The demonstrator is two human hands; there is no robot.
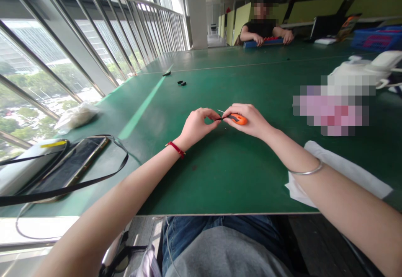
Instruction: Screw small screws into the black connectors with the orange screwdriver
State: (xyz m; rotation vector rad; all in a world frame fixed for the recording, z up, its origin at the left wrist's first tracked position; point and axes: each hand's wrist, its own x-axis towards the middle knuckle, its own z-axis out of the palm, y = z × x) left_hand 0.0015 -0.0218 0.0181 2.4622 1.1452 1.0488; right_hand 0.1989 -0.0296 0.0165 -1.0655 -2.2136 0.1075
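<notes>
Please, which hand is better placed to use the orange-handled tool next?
Probably the right hand: it holds the orange-handled tool, while the left hand seems occupied, its fingertips at a small dark piece.

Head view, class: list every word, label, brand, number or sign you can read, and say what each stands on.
No text can be read anywhere in this view.
Orange-handled tool in the right hand: no lettering can be made out.
Phone: dark screen, nothing legible.
Pink item: pixelated, so any print is unreadable.
</notes>
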